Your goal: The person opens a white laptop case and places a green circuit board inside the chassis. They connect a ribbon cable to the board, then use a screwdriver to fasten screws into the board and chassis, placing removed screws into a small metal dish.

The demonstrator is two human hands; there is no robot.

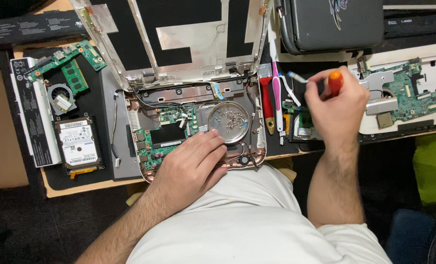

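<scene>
An opened small laptop base [249, 159] lies in front of me with its green mainboard [161, 137] exposed and its stripped lid [188, 34] tilted back. My left hand [191, 166] rests flat on the base's front part, fingers near a round metal dish [228, 122] holding several small screws. My right hand [335, 105] hovers right of the laptop, closed round a screwdriver with an orange handle [335, 82]; its tip is hidden by the hand.
On the left lie a hard drive [78, 143], a small fan [60, 98], a green circuit board [74, 61] and a white battery pack [32, 112]. A pink toothbrush [277, 98] and a red tool [266, 100] lie right of the laptop. Another board [408, 90] sits far right, a grey laptop [332, 24] behind.
</scene>
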